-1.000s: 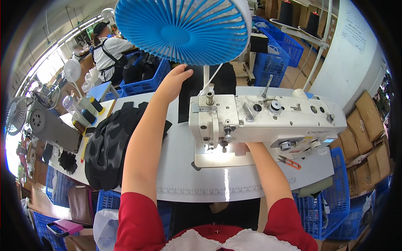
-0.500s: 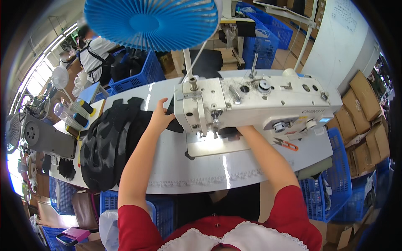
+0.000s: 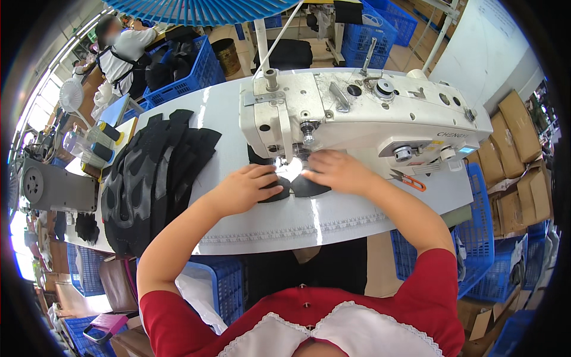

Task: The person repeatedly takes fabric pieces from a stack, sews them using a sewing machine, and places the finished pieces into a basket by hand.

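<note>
In front of me stands a white sewing machine (image 3: 357, 119), its lamp glaring around the needle. A black fabric piece (image 3: 309, 187) lies under the needle area, with a notch or seam between its two lobes. My left hand (image 3: 245, 189) rests on its left side, fingers stretched over the edge. My right hand (image 3: 339, 171) lies on its right side, close to the presser foot, fingers extended. Both hands press from above; the glare hides the stitching point. Left of them is a stack of black cut pieces (image 3: 151, 178), some with shiny grey patches.
Orange-handled thread snips (image 3: 409, 179) lie right of my right hand. Thread cones (image 3: 102, 151) and a grey machine part (image 3: 56, 184) stand at left. A blue fan (image 3: 202, 12) overhangs the far side. Blue crates (image 3: 476, 220) flank the table; a person (image 3: 122, 56) works at far left.
My left hand has come right and nearer from behind the needle head, and my right hand has come out from under the machine arm. Both now lie on the black piece. The view has shifted.
</note>
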`<state>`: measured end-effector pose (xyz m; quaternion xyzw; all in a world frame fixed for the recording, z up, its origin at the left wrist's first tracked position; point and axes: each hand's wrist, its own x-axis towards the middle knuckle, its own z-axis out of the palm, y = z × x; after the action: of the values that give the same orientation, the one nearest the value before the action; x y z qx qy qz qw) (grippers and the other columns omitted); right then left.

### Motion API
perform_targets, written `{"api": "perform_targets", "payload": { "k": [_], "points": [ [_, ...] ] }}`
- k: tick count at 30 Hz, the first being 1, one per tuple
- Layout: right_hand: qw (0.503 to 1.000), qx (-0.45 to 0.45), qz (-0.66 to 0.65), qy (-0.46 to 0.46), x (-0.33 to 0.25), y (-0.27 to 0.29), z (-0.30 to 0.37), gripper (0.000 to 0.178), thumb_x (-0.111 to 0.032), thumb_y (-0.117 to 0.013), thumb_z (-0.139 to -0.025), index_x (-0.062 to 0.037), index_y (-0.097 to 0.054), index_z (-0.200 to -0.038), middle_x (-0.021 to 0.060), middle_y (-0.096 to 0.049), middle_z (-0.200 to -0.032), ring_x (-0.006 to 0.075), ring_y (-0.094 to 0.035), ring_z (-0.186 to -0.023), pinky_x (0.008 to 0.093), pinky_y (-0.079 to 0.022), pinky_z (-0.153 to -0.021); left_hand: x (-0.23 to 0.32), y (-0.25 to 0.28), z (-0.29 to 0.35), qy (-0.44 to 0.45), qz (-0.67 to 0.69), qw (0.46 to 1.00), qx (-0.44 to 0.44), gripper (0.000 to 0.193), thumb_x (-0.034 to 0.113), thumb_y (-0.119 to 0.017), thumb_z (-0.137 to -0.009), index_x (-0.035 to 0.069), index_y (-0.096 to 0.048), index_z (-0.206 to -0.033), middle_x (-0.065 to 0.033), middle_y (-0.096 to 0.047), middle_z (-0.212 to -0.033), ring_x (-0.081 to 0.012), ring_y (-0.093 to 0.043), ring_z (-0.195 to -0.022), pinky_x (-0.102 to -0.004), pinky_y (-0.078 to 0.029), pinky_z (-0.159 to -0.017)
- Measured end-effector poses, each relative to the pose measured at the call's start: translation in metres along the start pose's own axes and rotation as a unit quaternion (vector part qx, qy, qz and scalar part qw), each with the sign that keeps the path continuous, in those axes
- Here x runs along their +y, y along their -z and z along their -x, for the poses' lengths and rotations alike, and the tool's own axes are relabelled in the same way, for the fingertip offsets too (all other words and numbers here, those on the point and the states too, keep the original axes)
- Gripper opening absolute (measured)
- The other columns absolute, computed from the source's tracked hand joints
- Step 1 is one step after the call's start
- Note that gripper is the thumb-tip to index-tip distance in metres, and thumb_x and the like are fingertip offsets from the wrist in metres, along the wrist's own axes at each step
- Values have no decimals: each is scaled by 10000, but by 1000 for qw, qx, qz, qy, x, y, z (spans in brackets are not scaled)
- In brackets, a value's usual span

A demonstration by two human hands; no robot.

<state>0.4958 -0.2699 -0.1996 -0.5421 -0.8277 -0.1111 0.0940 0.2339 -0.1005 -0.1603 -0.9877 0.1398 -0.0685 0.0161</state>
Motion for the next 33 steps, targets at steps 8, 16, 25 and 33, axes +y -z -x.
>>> {"api": "perform_targets", "payload": {
  "k": [8,16,25,33],
  "points": [
    [998,18,40,-48,-29,-15,-10,283,-148,-540,-820,-12,-585,-1064,98,-600,-1018,249,-558,-960,354,-454,-821,24,-32,-9,185,-71,977,-76,367,129,-544,-806,28,-599,-1155,-123,-597,-1216,-264,-573,-1122,-365,-467,-914],
    [987,88,38,-126,-64,-22,-29,108,-137,-580,-749,-71,-584,-834,69,-586,-910,206,-545,-874,322,-419,-740,39,-49,-21,210,-69,974,57,350,139,-548,-786,21,-605,-1111,-112,-609,-1166,-245,-579,-988,-365,-446,-794],
    [980,150,-10,-131,-68,-28,-28,207,-109,-595,-728,-27,-622,-917,88,-620,-967,220,-566,-928,344,-450,-803,39,-54,-17,209,-37,971,108,367,111,-604,-740,20,-640,-1094,-119,-630,-1191,-246,-581,-1042,-369,-458,-832],
    [979,153,-19,-134,-68,-31,-28,227,-103,-601,-730,-39,-638,-945,71,-626,-982,220,-583,-911,359,-445,-843,40,-53,-19,211,-36,970,117,355,112,-603,-743,17,-639,-1084,-122,-636,-1177,-248,-586,-1030,-368,-460,-824]
  ]
}}
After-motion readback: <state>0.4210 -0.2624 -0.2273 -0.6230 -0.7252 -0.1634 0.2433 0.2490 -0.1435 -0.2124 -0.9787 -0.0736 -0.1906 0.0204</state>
